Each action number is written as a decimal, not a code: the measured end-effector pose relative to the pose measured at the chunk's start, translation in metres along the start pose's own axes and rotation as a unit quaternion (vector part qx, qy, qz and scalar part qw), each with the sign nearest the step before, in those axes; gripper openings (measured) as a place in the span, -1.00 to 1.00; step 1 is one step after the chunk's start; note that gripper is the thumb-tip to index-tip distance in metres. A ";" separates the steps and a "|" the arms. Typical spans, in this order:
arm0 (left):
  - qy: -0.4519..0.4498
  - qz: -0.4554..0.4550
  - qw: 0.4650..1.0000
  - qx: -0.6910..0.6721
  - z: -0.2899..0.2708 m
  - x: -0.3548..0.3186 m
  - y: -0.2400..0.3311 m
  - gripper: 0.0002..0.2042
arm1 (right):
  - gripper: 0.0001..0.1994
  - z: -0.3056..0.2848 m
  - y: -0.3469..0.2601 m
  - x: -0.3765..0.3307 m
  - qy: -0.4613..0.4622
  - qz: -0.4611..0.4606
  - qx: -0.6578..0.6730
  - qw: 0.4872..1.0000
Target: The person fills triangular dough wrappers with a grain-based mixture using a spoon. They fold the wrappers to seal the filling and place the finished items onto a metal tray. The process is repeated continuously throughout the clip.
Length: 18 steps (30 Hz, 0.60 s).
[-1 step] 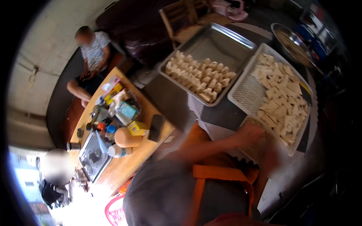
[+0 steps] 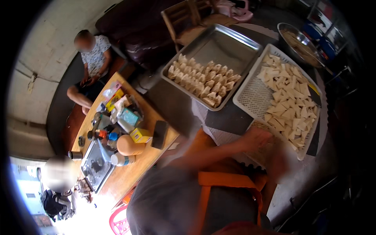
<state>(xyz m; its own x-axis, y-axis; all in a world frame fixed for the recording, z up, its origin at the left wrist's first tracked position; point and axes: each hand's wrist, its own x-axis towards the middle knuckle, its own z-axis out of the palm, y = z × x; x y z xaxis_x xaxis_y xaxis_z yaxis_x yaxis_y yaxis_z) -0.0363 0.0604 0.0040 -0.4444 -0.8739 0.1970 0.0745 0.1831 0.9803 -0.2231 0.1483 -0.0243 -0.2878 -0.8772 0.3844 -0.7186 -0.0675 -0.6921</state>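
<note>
My left hand (image 2: 256, 139) is over a shallow tan container (image 2: 258, 157) at the near edge of the round table, its fingers curled closed. Whatever it may hold is hidden. My right hand (image 2: 277, 163) is beside it, smeared by motion and with its fingers unreadable. Just beyond both hands, a white perforated tray (image 2: 252, 94) carries many loose cream triangular pieces (image 2: 291, 98). Left of that, a metal tray (image 2: 219, 43) contains rows of pale, upright, peaked pieces (image 2: 203, 80) in its near half.
A steel bowl (image 2: 299, 45) of brownish mash stands at the far right. On the left, a wooden table (image 2: 156, 135) bears bottles, a yellow box (image 2: 141, 134), a phone (image 2: 159, 134) and a small metal tray (image 2: 96, 164). Another person (image 2: 94, 58) sits at upper left. Wooden chairs (image 2: 178, 23) stand behind.
The whole view has shifted slightly. Both hands stay at about the same place over the tan container, and the trays look unchanged.
</note>
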 end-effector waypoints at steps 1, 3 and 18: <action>-0.037 -0.131 0.987 -0.084 -0.006 0.002 0.012 -0.72 | -0.79 0.001 -0.001 0.000 0.001 0.006 0.014 1.000; -0.059 -0.213 0.965 -0.140 -0.008 0.008 0.015 -0.72 | -0.82 0.004 -0.003 -0.001 -0.005 0.015 0.048 0.999; 0.279 0.168 0.730 0.601 -0.341 0.153 -0.079 -0.71 | -0.84 0.011 -0.034 0.002 -0.010 -0.013 0.020 1.000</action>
<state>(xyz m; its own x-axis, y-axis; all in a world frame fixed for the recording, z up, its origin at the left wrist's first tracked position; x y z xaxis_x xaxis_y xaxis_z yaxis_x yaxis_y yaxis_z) 0.1942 -0.2419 -0.0376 -0.1238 -0.6747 0.7277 -0.8906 0.3989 0.2184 -0.1924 0.1441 -0.0068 -0.2570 -0.8840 0.3906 -0.7002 -0.1082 -0.7057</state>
